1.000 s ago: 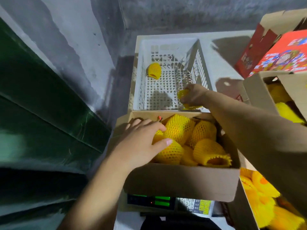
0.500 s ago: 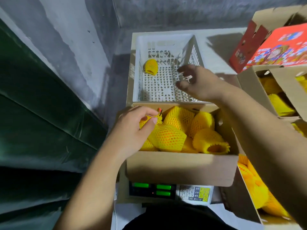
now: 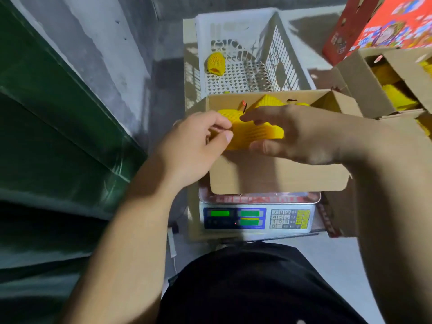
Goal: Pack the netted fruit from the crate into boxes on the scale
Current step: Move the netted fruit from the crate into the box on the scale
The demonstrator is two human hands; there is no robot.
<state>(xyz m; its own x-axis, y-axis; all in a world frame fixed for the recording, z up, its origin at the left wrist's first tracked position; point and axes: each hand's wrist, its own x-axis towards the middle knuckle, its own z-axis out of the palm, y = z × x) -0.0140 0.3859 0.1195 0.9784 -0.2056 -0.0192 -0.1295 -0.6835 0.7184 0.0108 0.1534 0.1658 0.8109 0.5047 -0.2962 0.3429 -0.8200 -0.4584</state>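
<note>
Hands meet over an open brown cardboard box [image 3: 275, 174] that sits on a grey electronic scale [image 3: 257, 218] with green lit displays and a number keypad. Between them is a fruit wrapped in a yellow foam net sleeve [image 3: 254, 133], held just above the near left part of the box. The left hand [image 3: 194, 146] pinches the left end of that netted fruit between thumb and curled fingers. The right hand [image 3: 301, 134] grasps the same fruit from the right, fingers over its top and thumb under its lower edge. More yellow netted fruit [image 3: 268, 101] show behind the hands, inside the box near its far wall.

Beyond the box stands a white perforated plastic crate [image 3: 236, 26], touching or just behind the box's far edge. One lone yellow netted fruit [image 3: 216, 63] lies on the crate floor at its left side. To the right, a second brown cardboard carton [image 3: 355, 76] with open flaps holds more yellow netted pieces, and a red printed cardboard box [image 3: 383, 29] sits behind it at the top right corner. Scale, crate and cartons stand on a pale surface, and a grey wall and a dark green panel [image 3: 58, 127] fill the left side. Black clothing on the person shows at the bottom of the view
</note>
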